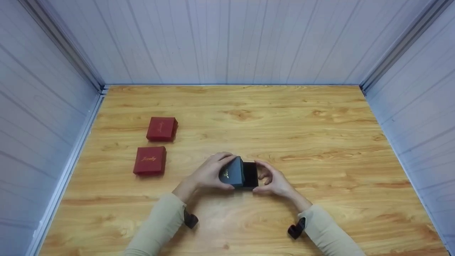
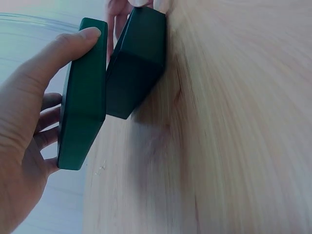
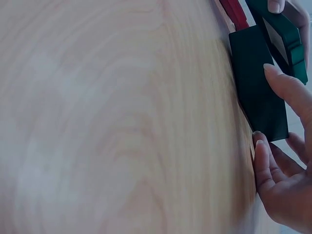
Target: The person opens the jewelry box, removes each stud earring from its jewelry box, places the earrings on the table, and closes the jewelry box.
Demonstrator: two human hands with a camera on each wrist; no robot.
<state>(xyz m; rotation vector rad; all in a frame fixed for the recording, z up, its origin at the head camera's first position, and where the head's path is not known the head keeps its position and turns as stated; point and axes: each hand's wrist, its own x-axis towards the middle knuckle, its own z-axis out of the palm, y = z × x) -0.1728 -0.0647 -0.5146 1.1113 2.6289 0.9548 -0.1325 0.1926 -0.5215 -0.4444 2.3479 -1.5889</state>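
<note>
My left hand [image 1: 210, 173] grips a dark green jewelry box lid [image 1: 231, 175] with gold lettering, thumb on the near side and fingers on the far side. The lid is tilted and raised off the box base [image 1: 251, 175], covering its left part in the head view. Dark lining shows inside the base. The base rests on the table, and my right hand [image 1: 276, 182] holds its right end between thumb and fingers. In the left wrist view the lid [image 2: 84, 102] stands apart from the base [image 2: 139, 56]. The right wrist view shows my right thumb on the base's side [image 3: 257, 83].
Two closed red jewelry boxes lie to the left on the wooden table [image 1: 320, 142], one red box [image 1: 161, 128] farther back and the other red box [image 1: 150, 160] nearer. Pale panel walls [image 1: 227, 42] enclose the table at the back and both sides.
</note>
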